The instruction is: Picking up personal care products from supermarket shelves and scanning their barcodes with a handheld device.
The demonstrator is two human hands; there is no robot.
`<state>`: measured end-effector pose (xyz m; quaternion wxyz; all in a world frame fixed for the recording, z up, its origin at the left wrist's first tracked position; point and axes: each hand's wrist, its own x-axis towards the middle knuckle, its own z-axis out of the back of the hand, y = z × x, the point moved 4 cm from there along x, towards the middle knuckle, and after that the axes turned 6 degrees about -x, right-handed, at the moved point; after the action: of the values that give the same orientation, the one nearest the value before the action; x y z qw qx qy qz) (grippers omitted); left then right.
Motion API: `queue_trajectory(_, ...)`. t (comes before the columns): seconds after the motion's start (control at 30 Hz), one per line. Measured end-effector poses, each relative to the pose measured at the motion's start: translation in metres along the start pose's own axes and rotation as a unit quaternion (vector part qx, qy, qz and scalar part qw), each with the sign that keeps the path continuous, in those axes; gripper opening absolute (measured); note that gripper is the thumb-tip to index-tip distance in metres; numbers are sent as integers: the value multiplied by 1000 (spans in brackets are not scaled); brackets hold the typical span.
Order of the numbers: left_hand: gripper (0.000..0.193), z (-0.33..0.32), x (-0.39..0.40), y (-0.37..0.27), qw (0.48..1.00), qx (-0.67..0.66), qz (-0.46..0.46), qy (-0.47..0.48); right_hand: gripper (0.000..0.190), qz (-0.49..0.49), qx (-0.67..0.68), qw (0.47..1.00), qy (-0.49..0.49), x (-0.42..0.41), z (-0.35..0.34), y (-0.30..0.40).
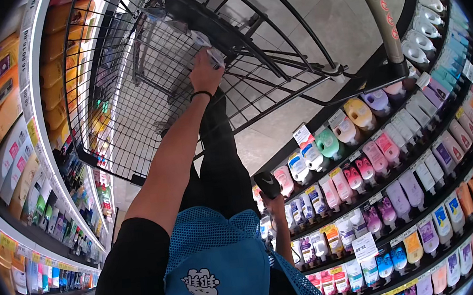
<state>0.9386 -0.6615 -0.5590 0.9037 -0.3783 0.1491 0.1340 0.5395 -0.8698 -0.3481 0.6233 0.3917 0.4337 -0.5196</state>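
Observation:
My left hand (206,73), with a dark band at the wrist, reaches over the black wire shopping cart (129,102). Its fingers are around a small clear plastic item (216,58) beside a dark bar of the cart. A similar clear item (200,38) lies just beyond it, with more along the same bar. On the right, lower down, my right hand (275,205) holds a black rounded object (267,185) with a pale curved mark, close to the shelf of pump bottles. What kind of object it is cannot be told. I wear a blue mesh vest (218,273) with a cartoon print.
Curved-looking shelves of bottles (399,200) fill the right side, with price tags on their edges. Packaged goods (4,106) stand on lit shelves at the left. The cart's handle (382,18) is at the upper right, above a grey tiled floor (335,18).

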Motion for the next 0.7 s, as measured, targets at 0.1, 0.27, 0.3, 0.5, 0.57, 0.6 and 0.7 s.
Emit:
queue_trajectory(0.1,61,-9,4,0,1000,12,-2,15,22,-3,-37,999,3,3,-1,8)
queue_trajectory(0.27,62,-12,7,2,1000,-4,14,13,21,-15,-19,1000,6,4,1,25)
queue_trajectory(0.3,64,-13,7,2,999,-10,32,30,20,-1,-28,1000,4,4,2,27)
queue_trajectory(0.5,73,1,1,4,997,-31,45,56,16,53,30,998,-2,8,5,32)
queue_trajectory(0.57,74,11,-4,8,997,-44,43,42,16,44,-1,999,-3,8,4,32)
queue_trajectory(0.6,72,18,-8,13,996,-35,56,58,17,42,6,999,3,11,0,25)
queue_trajectory(0.7,66,37,-20,57,998,4,36,51,26,53,-85,995,7,15,-12,36)
